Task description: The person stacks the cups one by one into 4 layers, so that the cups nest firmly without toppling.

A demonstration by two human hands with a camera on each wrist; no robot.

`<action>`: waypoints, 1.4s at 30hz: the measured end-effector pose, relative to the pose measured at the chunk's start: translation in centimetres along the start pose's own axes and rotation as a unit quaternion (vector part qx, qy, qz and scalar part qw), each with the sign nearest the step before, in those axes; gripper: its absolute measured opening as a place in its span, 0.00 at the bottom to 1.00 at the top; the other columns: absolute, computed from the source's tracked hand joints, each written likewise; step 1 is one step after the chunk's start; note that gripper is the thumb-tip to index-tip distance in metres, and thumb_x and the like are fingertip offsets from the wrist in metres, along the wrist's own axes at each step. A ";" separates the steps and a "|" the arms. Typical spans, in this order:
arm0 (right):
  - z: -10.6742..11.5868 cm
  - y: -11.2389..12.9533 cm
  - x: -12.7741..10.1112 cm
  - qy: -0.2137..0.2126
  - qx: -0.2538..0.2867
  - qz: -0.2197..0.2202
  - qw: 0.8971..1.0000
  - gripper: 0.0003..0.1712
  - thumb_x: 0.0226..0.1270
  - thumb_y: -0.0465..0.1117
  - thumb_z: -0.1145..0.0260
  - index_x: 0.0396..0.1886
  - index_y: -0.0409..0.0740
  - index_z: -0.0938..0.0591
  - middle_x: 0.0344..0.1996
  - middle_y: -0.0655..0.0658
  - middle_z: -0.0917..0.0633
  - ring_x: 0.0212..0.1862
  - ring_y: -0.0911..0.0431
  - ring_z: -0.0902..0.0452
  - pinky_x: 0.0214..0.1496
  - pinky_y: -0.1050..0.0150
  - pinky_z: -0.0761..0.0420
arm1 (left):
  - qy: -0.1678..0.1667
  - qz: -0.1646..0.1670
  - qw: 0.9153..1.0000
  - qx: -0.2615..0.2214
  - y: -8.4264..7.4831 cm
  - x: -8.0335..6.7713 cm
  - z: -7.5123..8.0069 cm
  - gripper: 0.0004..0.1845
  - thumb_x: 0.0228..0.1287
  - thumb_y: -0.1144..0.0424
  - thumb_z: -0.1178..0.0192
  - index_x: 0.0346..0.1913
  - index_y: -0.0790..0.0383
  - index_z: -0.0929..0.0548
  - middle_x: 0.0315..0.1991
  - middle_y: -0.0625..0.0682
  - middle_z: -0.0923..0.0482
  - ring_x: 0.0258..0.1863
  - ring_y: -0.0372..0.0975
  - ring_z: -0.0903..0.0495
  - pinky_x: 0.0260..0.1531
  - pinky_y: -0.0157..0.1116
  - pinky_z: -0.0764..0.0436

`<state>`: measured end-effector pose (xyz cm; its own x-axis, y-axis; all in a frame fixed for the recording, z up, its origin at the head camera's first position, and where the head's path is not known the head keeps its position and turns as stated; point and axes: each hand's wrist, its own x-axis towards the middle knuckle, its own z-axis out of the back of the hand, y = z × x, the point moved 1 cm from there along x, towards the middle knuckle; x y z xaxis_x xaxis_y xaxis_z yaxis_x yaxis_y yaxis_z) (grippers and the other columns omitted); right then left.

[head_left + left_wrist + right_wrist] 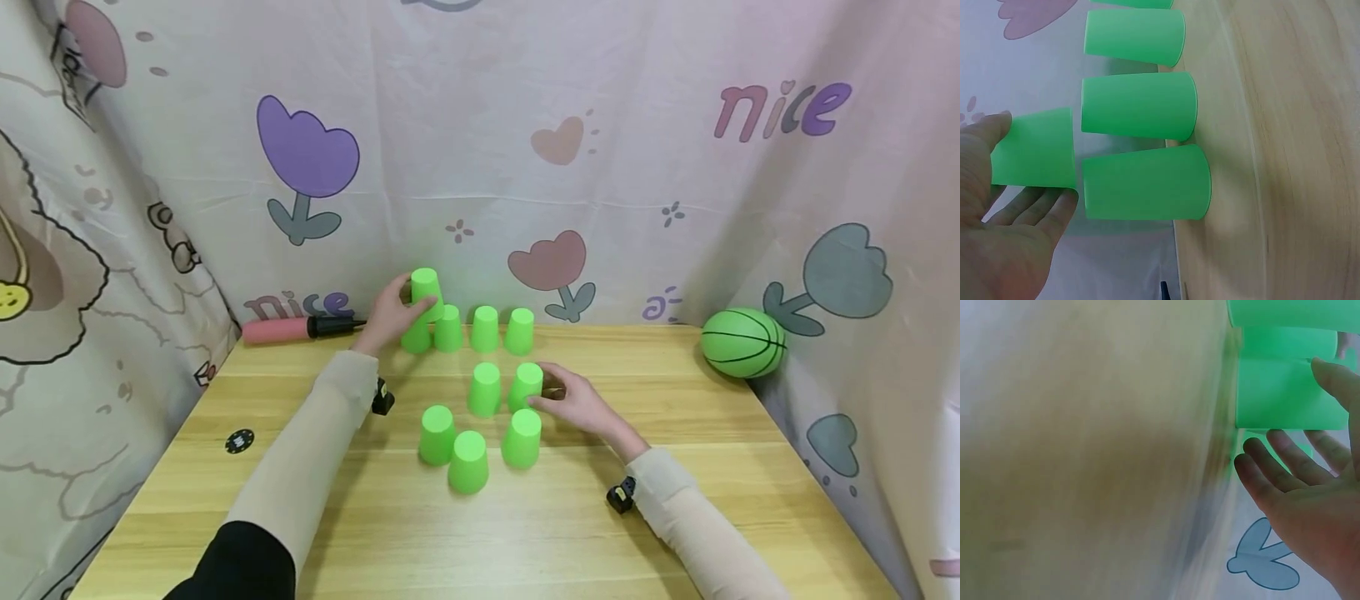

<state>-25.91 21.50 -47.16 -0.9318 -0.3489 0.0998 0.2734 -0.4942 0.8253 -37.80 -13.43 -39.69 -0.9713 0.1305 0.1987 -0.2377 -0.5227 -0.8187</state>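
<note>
**Green cups on the desk, one held above the back row**

The left hand (390,317) grips an upside-down green raised cup (425,293), thumb on one side and fingers curled round the other, holding it over the left end of the back row (467,330). In the left wrist view the raised cup (1035,150) sits above the two leftmost row cups, its rim at or just above their bases; whether it touches them cannot be told.

That back row is four upside-down green cups standing side by side near the curtain (480,150). Taking the row as landmark: just in front of its right half stand two more cups, and the right hand (577,404) rests against the right one of these, the touched cup (527,385). Its thumb lies along the cup's side and its fingers are loosely bent beside it, as the blurred right wrist view also shows (1285,394); a firm grip cannot be told.

Further in front of the row stand three more cups (468,450) in a loose cluster.

Left of the row, a pink and black pump (296,328) lies at the desk's back edge. Well to the right of the row a green ball (742,342) sits in the corner. A small black disc (239,441) lies on the wooden desk (675,517), well to the left and in front of the row.
</note>
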 end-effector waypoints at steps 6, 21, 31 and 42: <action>-0.3 0.1 0.1 0.004 0.003 -0.004 1.000 0.37 0.68 0.41 0.24 0.75 0.45 0.27 0.56 0.41 0.13 0.59 0.46 0.16 0.67 0.48 0.15 | 0.001 0.007 1.000 0.004 0.2 0.6 -0.1 0.43 0.73 0.48 0.33 0.81 0.63 0.39 0.76 0.65 0.31 0.75 0.59 0.31 0.78 0.59 0.32; -0.7 0.3 0.2 0.002 -0.017 -0.009 1.000 0.37 0.68 0.42 0.23 0.74 0.46 0.26 0.58 0.43 0.13 0.60 0.46 0.16 0.65 0.50 0.14 | 0.001 0.008 1.000 0.014 0.4 1.1 -0.5 0.42 0.74 0.49 0.34 0.81 0.62 0.38 0.77 0.65 0.32 0.76 0.59 0.32 0.78 0.58 0.32; -0.6 0.3 0.2 0.004 -0.020 -0.013 1.000 0.37 0.69 0.43 0.24 0.74 0.46 0.26 0.58 0.43 0.13 0.60 0.46 0.16 0.66 0.51 0.15 | 0.001 0.010 1.000 0.018 0.1 0.9 -0.7 0.42 0.75 0.50 0.34 0.82 0.62 0.40 0.77 0.65 0.32 0.76 0.59 0.32 0.78 0.58 0.32; -0.6 0.4 0.2 0.006 -0.022 -0.010 1.000 0.36 0.69 0.42 0.24 0.74 0.46 0.26 0.56 0.43 0.13 0.59 0.47 0.15 0.65 0.51 0.14 | 0.003 0.018 1.000 0.016 0.0 0.8 -0.6 0.43 0.74 0.48 0.33 0.82 0.61 0.40 0.78 0.65 0.34 0.78 0.59 0.35 0.78 0.60 0.34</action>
<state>-25.83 20.73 -47.12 -0.9347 -0.3471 0.0762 0.2642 -0.5355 0.8022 -38.60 -12.78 -39.86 -0.9792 0.1165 0.1664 -0.2031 -0.5535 -0.8077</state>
